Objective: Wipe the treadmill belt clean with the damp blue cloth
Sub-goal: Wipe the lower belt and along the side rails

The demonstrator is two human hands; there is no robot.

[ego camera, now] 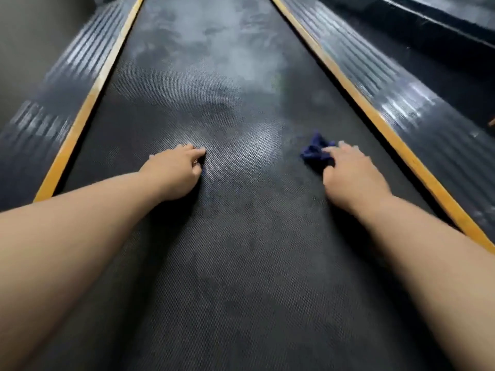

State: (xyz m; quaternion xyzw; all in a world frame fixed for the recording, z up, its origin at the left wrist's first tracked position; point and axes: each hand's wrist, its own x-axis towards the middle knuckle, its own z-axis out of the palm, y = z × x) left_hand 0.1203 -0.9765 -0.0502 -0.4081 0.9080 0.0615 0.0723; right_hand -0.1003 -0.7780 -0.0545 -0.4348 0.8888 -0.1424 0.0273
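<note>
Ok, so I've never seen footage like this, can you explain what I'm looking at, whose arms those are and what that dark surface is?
There is one picture, taken by a camera worn on a person's head, looking forward and down. The two bare arms are that person's own. The dark textured surface is a treadmill belt, edged by yellow strips and ribbed side rails. The right hand holds a bunched blue cloth against the belt. The left hand rests on the belt and holds nothing that I can see. Pale, hazy smears show on the belt farther ahead.
</note>
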